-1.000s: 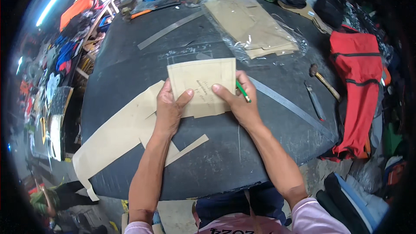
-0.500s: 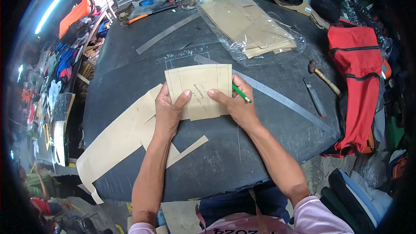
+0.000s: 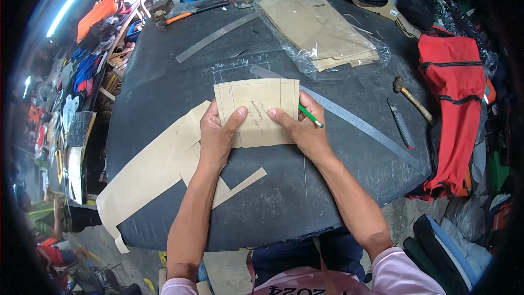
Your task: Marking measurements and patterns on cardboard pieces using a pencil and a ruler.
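Note:
Both of my hands hold up a tan paper pattern piece (image 3: 258, 94) with pencil lines along its sides and handwriting in its middle. My left hand (image 3: 219, 131) grips its left edge, thumb on the front and fingers behind. At the opposite edge, my right hand (image 3: 307, 128) pinches it the same way and also keeps a green pencil (image 3: 311, 116) between the fingers, pointing out to the lower right. Under my left forearm lies a large curved sheet of tan paper (image 3: 153, 155), with a narrow paper strip (image 3: 240, 187) beside it.
A long steel ruler (image 3: 355, 125) crosses the dark table (image 3: 262, 218) behind my right hand. To the right are a utility knife (image 3: 401, 124), a hammer (image 3: 412, 98) and a red zippered bag (image 3: 453, 104). Plastic-wrapped paper patterns (image 3: 322, 33) and another ruler (image 3: 218, 37) lie farther back.
The paper piece and both hands have shifted very slightly right in the picture, as has the table behind them. The grip of both hands is unchanged.

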`<state>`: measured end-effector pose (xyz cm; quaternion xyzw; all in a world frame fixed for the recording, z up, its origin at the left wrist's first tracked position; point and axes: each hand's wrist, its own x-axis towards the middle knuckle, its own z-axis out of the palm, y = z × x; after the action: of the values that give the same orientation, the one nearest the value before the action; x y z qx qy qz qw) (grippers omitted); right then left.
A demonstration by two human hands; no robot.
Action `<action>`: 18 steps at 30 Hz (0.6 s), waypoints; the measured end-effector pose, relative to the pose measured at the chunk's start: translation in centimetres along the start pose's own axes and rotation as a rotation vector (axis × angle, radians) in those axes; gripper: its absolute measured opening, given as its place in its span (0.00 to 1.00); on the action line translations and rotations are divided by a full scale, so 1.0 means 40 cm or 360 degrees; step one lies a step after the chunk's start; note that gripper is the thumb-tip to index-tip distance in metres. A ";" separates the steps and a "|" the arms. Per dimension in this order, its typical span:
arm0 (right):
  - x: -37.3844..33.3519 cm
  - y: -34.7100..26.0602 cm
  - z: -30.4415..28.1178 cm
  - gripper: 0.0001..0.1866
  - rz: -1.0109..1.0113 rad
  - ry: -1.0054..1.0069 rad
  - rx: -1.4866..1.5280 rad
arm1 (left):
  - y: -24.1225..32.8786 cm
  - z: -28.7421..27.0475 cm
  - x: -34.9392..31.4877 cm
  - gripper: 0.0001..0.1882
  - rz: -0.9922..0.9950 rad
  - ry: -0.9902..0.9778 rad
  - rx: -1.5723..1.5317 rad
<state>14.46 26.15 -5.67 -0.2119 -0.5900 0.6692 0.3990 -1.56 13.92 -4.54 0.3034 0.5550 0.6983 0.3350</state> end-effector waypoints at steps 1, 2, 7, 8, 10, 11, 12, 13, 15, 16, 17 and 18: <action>-0.002 0.000 0.002 0.17 0.0006 -0.0003 0.0003 | -0.001 -0.002 -0.002 0.23 -0.0005 0.0006 0.0002; -0.002 -0.003 0.005 0.17 0.0013 -0.0004 0.0013 | -0.001 -0.004 -0.003 0.23 -0.0009 0.0013 0.0013; -0.001 -0.010 0.006 0.17 0.0039 0.0027 -0.0005 | -0.006 -0.004 0.002 0.24 -0.0053 -0.0005 -0.0010; 0.000 0.000 0.002 0.17 0.0029 0.0045 0.0000 | -0.006 -0.004 0.003 0.25 -0.0053 -0.0041 0.0004; 0.002 0.004 -0.002 0.17 0.0020 0.0063 0.0005 | -0.006 -0.009 0.005 0.25 -0.0054 -0.0076 0.0018; 0.002 0.003 -0.002 0.17 0.0062 0.0076 0.0035 | -0.008 -0.016 0.005 0.26 -0.0058 -0.0128 0.0023; 0.002 0.002 -0.003 0.17 0.0104 0.0089 0.0064 | -0.010 -0.022 0.005 0.26 -0.0064 -0.0179 0.0029; 0.003 0.003 -0.004 0.17 0.0104 0.0088 0.0064 | -0.013 -0.026 0.008 0.26 -0.0063 -0.0178 0.0029; 0.005 0.004 -0.006 0.17 0.0134 0.0044 0.0068 | -0.018 -0.031 0.012 0.27 -0.0078 -0.0153 0.0021; 0.006 0.004 -0.006 0.17 0.0132 0.0045 0.0068 | -0.016 -0.029 0.013 0.27 -0.0076 -0.0155 0.0021; 0.007 0.003 -0.007 0.17 0.0115 0.0039 0.0059 | -0.013 -0.025 0.012 0.26 -0.0089 -0.0145 0.0009; 0.007 0.003 -0.007 0.17 0.0099 0.0033 0.0051 | -0.011 -0.022 0.013 0.26 -0.0103 -0.0136 -0.0003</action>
<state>14.47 26.56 -5.80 -0.2306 -0.5682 0.6884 0.3874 -2.50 13.89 -5.13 0.3146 0.5491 0.6741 0.3810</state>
